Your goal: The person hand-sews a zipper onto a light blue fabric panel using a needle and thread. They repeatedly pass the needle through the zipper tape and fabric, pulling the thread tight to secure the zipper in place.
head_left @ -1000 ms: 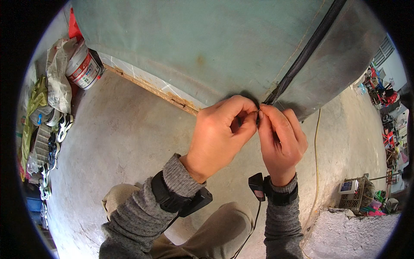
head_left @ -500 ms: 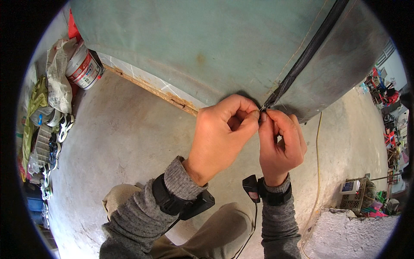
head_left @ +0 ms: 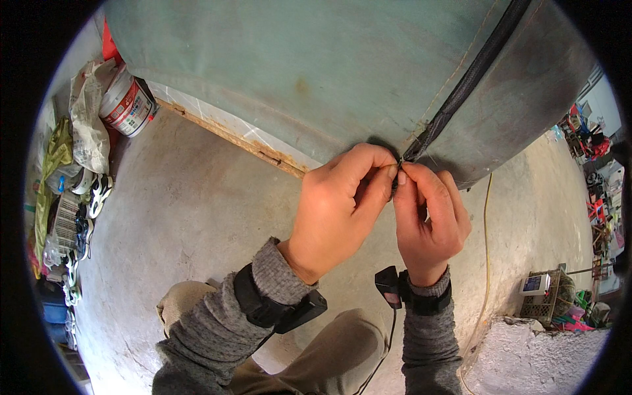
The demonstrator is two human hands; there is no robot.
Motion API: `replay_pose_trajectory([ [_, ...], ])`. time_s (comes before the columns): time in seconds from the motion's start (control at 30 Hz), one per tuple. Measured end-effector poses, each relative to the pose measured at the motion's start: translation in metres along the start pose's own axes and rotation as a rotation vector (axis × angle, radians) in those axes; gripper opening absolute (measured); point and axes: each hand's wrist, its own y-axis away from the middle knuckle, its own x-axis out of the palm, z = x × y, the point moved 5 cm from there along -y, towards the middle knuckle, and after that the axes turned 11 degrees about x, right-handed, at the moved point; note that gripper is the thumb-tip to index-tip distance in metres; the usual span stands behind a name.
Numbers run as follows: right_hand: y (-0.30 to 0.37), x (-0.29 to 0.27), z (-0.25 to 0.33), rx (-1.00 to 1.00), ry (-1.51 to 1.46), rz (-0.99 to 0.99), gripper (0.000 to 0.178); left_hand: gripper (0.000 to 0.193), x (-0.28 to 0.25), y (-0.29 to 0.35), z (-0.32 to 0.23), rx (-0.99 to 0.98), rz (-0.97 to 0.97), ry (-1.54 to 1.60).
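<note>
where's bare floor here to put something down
Bare concrete floor lies between the wooden strip under the green fabric and the left hand. A narrower patch runs right of the right hand, by the yellow cord. The left-edge clutter is crowded.

Our left grip [head_left: 342, 210] and right grip [head_left: 428, 220] meet, touching, at the lower end of the zipper [head_left: 461, 89], which runs up and right from them across the fabric sheet [head_left: 283, 66]. Left of the grips, well apart, a bucket [head_left: 128, 105] stands on the floor [head_left: 184, 210]. Right of them a cord [head_left: 487, 250] lies along the floor, with a crate [head_left: 546, 299] beyond it.
</note>
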Motion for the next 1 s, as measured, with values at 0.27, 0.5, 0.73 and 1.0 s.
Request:
replay_pose_trajectory([
  [0.27,0.012,0.002,-0.015,0.198,-0.189,-0.062,0.016,0.008,0.002,0.002,0.002,-0.282,-0.055,0.152],
  [0.5,0.020,0.001,-0.018,0.402,-0.345,-0.059,0.009,0.010,0.005,0.006,-0.002,-0.449,-0.070,0.278],
  [0.73,0.020,-0.002,-0.013,0.462,-0.318,-0.015,0.007,0.009,0.002,0.012,-0.006,-0.530,-0.083,0.351],
  [1.0,0.009,0.008,-0.009,0.737,-0.385,0.090,0.005,0.008,0.003,0.008,0.000,-0.554,-0.143,0.494],
])
